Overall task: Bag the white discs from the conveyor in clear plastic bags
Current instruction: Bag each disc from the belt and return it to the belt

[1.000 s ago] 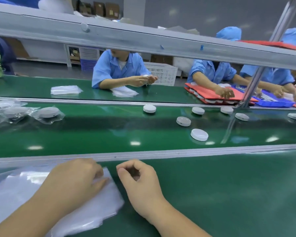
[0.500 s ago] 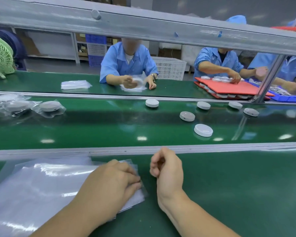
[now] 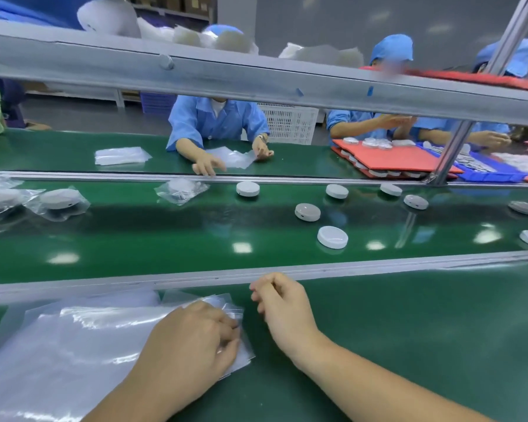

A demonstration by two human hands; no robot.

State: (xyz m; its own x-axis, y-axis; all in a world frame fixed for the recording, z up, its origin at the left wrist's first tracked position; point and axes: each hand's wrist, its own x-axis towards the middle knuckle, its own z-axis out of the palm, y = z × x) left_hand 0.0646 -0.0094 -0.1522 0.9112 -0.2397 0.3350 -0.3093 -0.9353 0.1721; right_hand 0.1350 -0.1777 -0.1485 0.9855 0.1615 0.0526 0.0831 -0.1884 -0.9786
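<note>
**Nearest disc is up-right of the right hand, across the rail**

Left hand (image 3: 195, 339), lower centre: fingers curled down on the right corner of the clear bags (image 3: 83, 339), seemingly pinching at the top sheet. I can't tell whether one bag is separated yet. The stack lies flat on the near green bench, its long side running away to the lower left.

Right hand (image 3: 279, 303), just right of that corner and clear of the plastic: fingers loosely curled, nothing visible in it, knuckles close to the near rail (image 3: 378, 268).

Key relation: the nearest disc (image 3: 332, 237) sits on the conveyor belt (image 3: 165, 239) just past that rail, up and right of the right hand. That hand is clearly nearer, and the left is busy with the bags. My read is a forward reach over the rail by the right.

The disc lies flat, broad face up. It is white and round with a low rim, so it has no long axis and any approach angle should work.

More loose discs (image 3: 307, 212) lie further back and right. Bagged discs (image 3: 58, 202) are on the belt at mid left.
</note>
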